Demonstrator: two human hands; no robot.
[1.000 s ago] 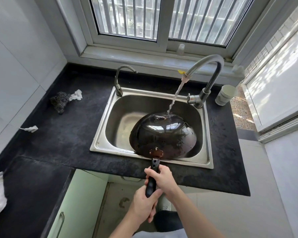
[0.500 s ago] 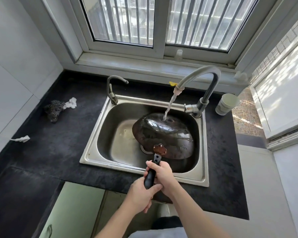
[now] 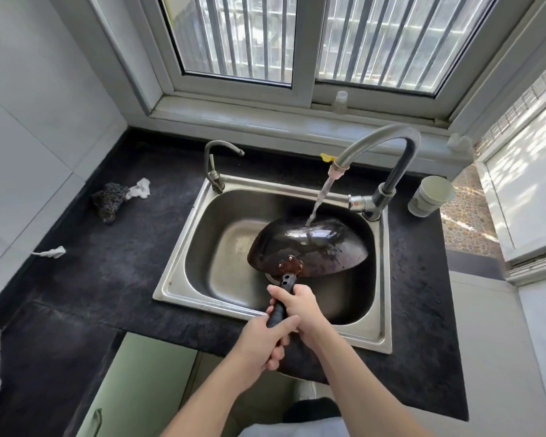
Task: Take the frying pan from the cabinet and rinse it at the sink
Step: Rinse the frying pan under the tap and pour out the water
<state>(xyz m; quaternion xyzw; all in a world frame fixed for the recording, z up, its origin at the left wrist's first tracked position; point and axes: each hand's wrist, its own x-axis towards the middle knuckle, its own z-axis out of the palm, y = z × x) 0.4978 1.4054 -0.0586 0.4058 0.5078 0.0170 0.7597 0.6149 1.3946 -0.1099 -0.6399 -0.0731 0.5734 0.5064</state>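
Note:
The dark frying pan point(image 3: 309, 246) hangs upside down and tilted inside the steel sink point(image 3: 177, 280), its wet rounded underside facing up. Water falls from the tall curved tap point(image 3: 388, 143) onto the far part of the pan's back. The pan's black handle points toward me over the sink's front rim. My right hand point(image 3: 300, 309) grips the handle nearer the pan. Just behind it, my left hand point(image 3: 264, 343) grips the handle's end.
A small second tap point(image 3: 215, 167) stands at the sink's back left corner. A white cup point(image 3: 431, 195) sits on the black counter right of the tap. A dark scrubber point(image 3: 109, 200) and white paper scraps lie on the left counter. Green cabinet doors point(image 3: 136, 383) are below.
The pan has tilted further, so its underside faces me less and looks flatter, and the stream now lands near its far rim. Both hands keep their hold on the handle. My head has moved closer.

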